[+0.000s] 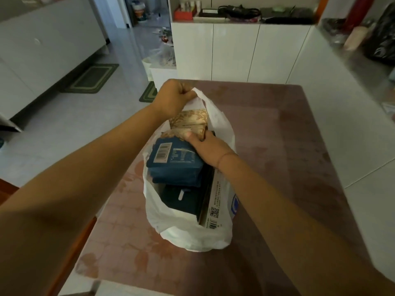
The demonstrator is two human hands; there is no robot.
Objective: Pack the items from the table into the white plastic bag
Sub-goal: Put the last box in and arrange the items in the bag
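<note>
The worktop has a glossy reddish-brown top with a faded leaf pattern. Beyond its far edge stands a row of white cabinet doors. A recessed shelf above them carries a red box, black cables and other dark clutter. A white counter runs along the right, with a black bag on it. To the left, on pale glossy floor tiles, a green mat lies before a long white unit. A second green mat lies near the worktop's corner. The light is dim and even.
</note>
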